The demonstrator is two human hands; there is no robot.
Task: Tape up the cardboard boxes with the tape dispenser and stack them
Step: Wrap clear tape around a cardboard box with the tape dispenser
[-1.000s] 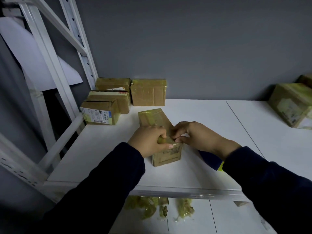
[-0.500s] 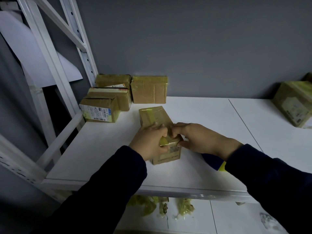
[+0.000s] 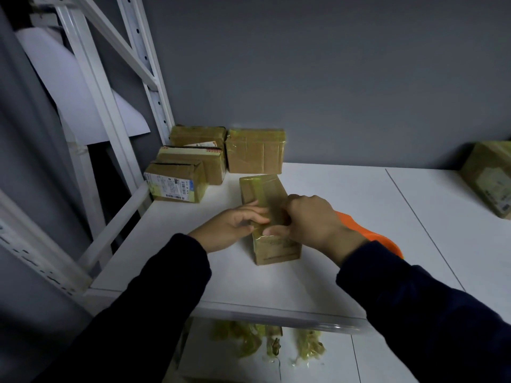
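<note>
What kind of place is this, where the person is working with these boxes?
Probably a stockroom or parcel packing area. White metal racking with perforated uprights holds the work shelf, taped cardboard boxes stand against the grey wall, and crumpled tape scraps lie on the lower shelf.

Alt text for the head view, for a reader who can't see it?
The left hand presses and the right hand grips a taped cardboard box on a white table. Four more boxes sit back left, another box far right; an orange tool lies behind the right wrist.
</note>
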